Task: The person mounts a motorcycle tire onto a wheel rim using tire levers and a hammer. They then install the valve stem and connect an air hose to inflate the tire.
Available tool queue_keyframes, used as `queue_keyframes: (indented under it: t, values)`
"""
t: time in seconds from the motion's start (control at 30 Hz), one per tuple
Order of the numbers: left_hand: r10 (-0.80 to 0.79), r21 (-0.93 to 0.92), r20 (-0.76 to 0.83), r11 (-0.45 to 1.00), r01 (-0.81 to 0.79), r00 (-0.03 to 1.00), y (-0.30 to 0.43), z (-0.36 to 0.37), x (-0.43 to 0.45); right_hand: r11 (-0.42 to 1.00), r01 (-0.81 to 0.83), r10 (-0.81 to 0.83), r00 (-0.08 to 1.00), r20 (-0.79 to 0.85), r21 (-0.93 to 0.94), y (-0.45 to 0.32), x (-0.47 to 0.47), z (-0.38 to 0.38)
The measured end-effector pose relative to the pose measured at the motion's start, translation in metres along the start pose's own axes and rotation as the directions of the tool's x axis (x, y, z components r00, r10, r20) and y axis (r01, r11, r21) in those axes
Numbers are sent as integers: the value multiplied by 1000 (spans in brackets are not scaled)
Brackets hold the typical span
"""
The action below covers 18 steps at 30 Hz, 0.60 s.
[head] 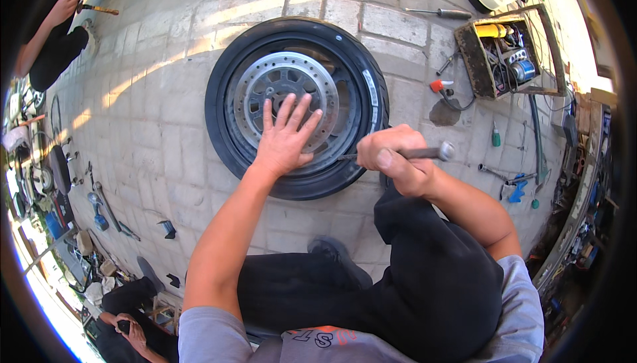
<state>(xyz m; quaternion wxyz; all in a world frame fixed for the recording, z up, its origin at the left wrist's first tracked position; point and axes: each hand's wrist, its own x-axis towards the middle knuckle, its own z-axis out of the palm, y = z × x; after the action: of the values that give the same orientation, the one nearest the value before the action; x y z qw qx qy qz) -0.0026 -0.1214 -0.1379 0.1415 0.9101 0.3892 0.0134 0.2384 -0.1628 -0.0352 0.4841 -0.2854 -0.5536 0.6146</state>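
Note:
A motorcycle wheel with a black tyre (224, 159) lies flat on the paving, its drilled metal brake disc (249, 72) facing up. My left hand (286, 139) rests over the disc and hub with the fingers spread, holding nothing. At the wheel's right edge, my right hand (398, 156) is closed around a metal tool (423, 153) with a rounded bright end to the right. The tool's thin shaft reaches left over the rim; its tip lies near the rim's inner edge, and its exact kind is unclear. A pale strip with markings runs along the tyre's right sidewall.
A worn toolbox (470, 62) with a blue can stands at upper right, a screwdriver (453, 13) beyond it. A green-handled screwdriver (495, 136) and sockets lie at right. A power tool (97, 211) and long wrench (107, 206) lie left. Two other people are at the left.

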Motion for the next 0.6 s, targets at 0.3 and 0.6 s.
queue_keyframes:
  t: [0.3, 0.6]
  values:
    - [-247, -97, -195, 968, 232, 949, 11, 14, 50, 995, 65, -90, 922, -377, -78, -19, -64, -51]
    - [-589, -17, -248, 797, 604, 769, -31, -16, 32, 846, 3, 520, 212, -828, 532, 15, -140, -97]
